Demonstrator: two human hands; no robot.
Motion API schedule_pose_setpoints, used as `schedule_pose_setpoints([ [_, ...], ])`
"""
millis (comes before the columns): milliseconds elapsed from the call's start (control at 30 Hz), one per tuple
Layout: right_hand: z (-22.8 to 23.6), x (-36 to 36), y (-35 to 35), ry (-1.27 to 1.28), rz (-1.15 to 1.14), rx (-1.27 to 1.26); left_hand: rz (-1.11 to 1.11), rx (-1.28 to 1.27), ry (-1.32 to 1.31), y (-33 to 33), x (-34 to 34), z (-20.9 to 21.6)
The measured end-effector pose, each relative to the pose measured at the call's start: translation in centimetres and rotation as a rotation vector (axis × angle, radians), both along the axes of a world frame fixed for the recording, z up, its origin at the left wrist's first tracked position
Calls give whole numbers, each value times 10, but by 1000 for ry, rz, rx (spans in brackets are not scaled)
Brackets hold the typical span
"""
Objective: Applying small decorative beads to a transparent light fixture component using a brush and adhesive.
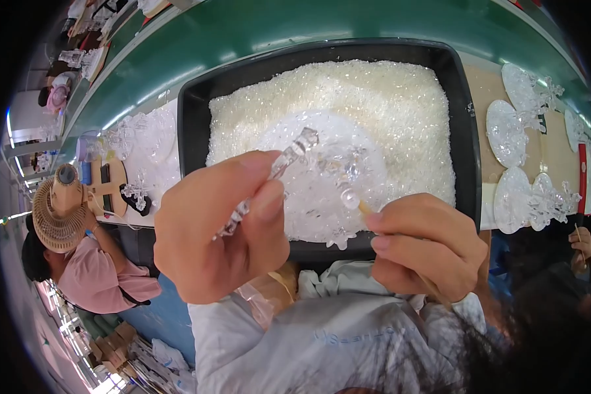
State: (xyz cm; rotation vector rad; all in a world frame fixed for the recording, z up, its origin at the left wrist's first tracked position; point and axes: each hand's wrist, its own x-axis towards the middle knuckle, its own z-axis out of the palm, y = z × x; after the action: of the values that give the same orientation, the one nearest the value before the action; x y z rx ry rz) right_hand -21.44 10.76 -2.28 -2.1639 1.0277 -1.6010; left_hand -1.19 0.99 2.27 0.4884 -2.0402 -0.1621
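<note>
My left hand (pixel 217 230) is closed on a clear faceted crystal-like piece (pixel 302 146), which sticks out past the thumb and forefinger. A further clear part of it shows below, between the fingers. My right hand (pixel 430 246) pinches a thin yellowish stick (pixel 364 207). At the stick's tip is a shiny, clear round bit (pixel 349 197); whether it is attached cannot be made out. Beneath both hands, a round whitish clear disc (pixel 289 213) bearing several transparent pieces lies on a bed of small glittering granules (pixel 335 79). These fill a black tray (pixel 468 138).
Clear discs with ornate transparent parts (pixel 505 134) stand on the right of the bench, beside a red bar (pixel 582 174). Another person in pink (pixel 98 276) sits at left near a round slatted object (pixel 56 217). Another person's hand (pixel 584 243) shows at far right. A green panel (pixel 295 26) runs behind the tray.
</note>
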Motion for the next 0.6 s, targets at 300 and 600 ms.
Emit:
schedule_pose_setpoints([
  [300, -6, 8, 1, -75, -111, -47, 42, -145, -52, 0, -4, -10],
  [600, -14, 9, -1, -122, -145, -92, 53, -142, -13, -2, -12, -16],
])
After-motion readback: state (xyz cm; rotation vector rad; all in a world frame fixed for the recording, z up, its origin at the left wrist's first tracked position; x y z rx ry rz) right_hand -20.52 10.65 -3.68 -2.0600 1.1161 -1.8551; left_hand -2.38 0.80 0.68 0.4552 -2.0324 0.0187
